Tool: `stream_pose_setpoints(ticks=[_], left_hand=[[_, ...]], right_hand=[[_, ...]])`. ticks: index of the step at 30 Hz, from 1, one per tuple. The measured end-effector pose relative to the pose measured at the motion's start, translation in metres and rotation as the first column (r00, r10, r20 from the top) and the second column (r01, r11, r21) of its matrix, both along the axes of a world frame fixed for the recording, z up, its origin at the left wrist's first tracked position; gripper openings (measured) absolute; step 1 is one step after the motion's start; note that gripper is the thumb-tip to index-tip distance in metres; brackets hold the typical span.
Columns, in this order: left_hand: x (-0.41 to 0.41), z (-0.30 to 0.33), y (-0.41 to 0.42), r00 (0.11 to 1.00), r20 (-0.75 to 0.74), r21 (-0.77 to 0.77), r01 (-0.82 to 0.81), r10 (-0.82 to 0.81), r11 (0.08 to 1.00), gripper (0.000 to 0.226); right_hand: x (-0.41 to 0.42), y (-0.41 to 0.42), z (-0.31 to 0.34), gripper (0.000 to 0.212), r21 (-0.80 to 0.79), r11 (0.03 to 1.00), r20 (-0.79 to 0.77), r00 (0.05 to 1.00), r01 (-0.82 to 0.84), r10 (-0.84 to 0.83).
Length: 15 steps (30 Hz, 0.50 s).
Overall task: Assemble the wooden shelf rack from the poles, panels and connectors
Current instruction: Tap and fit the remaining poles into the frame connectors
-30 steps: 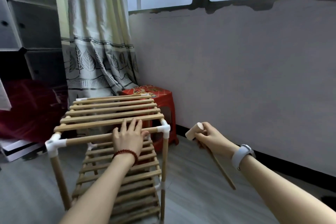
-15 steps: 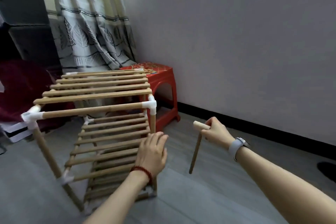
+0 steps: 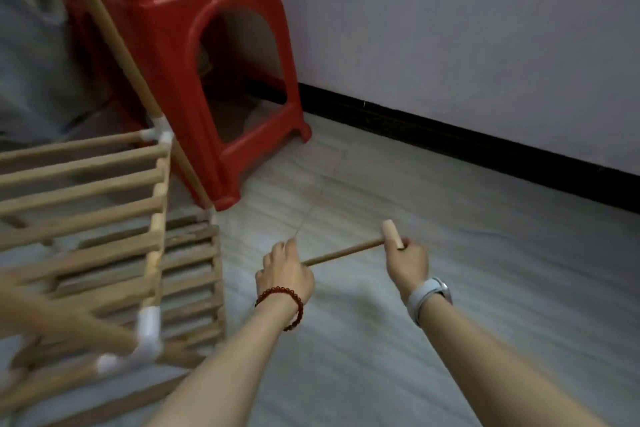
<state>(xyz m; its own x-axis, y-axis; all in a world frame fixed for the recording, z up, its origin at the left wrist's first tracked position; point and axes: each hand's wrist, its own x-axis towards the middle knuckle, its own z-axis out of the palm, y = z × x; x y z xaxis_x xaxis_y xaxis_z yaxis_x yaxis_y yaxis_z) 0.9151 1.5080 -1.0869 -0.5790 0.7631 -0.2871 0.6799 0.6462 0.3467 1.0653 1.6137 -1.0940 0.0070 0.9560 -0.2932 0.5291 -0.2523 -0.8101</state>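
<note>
The wooden shelf rack (image 3: 104, 218) fills the left of the head view, with slatted panels, poles and white plastic connectors (image 3: 149, 329) at its corners. A small wooden mallet (image 3: 346, 252) is held level above the floor, to the right of the rack. My right hand (image 3: 407, 262) grips its head end. My left hand (image 3: 285, 270), wearing a red bead bracelet, closes around the free end of its handle. Neither hand touches the rack.
A red plastic stool (image 3: 194, 45) stands behind the rack against the grey wall (image 3: 450, 28), which has a black skirting board (image 3: 450, 135). Grey floor (image 3: 415, 201) stretches to the right. A grey curtain (image 3: 31, 55) hangs at far left.
My left hand left the rack and took the end of the mallet handle. My right hand turned the mallet from hanging down to level. The view dropped towards the floor.
</note>
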Motion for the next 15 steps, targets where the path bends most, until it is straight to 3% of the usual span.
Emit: stream_pose_setpoints(ticks=[4, 8, 11, 13, 15], left_hand=[[-0.029, -0.073, 0.048, 0.995, 0.084, -0.12, 0.056, -0.046, 0.991, 0.069], [-0.062, -0.121, 0.078, 0.995, 0.03, -0.236, 0.102, -0.098, 0.966, 0.088], [-0.067, -0.156, 0.083, 0.988, -0.031, -0.326, 0.131, -0.149, 0.936, 0.089], [-0.062, -0.17, 0.077, 0.986, -0.082, -0.28, 0.117, -0.145, 0.953, 0.086], [-0.06, -0.179, 0.074, 0.984, -0.121, -0.226, 0.104, -0.134, 0.969, 0.085]], right_hand=[[-0.043, 0.052, -0.055, 0.046, -0.094, 0.991, -0.143, 0.984, 0.094, -0.107], [-0.076, 0.094, -0.088, 0.049, -0.16, 0.985, -0.129, 0.987, 0.07, -0.091], [-0.087, 0.114, -0.111, 0.053, -0.07, 0.997, 0.158, 0.986, -0.044, 0.055], [-0.085, 0.116, -0.122, 0.038, 0.039, 0.969, 0.448, 0.871, -0.246, 0.203], [-0.083, 0.115, -0.131, 0.036, 0.091, 0.916, 0.58, 0.769, -0.391, 0.27]])
